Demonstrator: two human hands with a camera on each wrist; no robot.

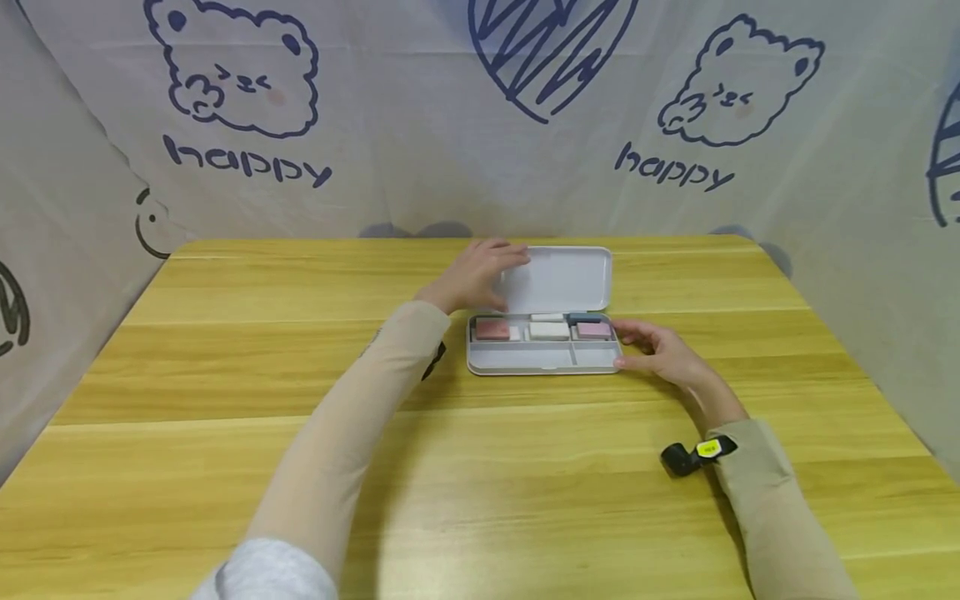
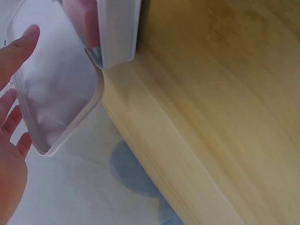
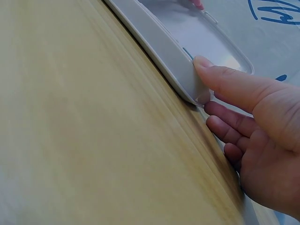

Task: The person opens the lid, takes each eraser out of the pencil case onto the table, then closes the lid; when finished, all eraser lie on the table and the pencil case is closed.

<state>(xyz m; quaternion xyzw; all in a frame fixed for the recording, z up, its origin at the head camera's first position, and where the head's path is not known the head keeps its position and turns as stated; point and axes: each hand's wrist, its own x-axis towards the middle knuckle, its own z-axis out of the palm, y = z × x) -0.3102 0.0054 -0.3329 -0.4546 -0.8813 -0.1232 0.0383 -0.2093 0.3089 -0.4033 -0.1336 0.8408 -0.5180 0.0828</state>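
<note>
Fingers of your left hand (image 1: 476, 275) spread wide at the left edge of the lid (image 1: 566, 279), thumb to the front; how firmly they touch it, you cannot tell. The lid stands open behind the box (image 1: 517, 358), which sits near the far edge of the table. In its back row, left to right, you have a reddish block (image 1: 492, 330), a white block (image 1: 549, 332) and a pink block (image 1: 593, 331), with a dark strip (image 1: 585, 318) behind the pink one. Your right hand (image 1: 663, 354) holds the box's right end between thumb and fingers. By the look of it, filling the back row is done and closing the lid is left; whether anything more belongs in the front row, you cannot judge from here. Under your arms lies the yellow wood-grain table (image 1: 225, 350). Around it hangs a pale cloth (image 1: 420, 150), printed from left to right with a bear face (image 1: 247, 75), a striped shape (image 1: 551, 50) and a second bear (image 1: 742, 83), the word "happy" under each bear.
</note>
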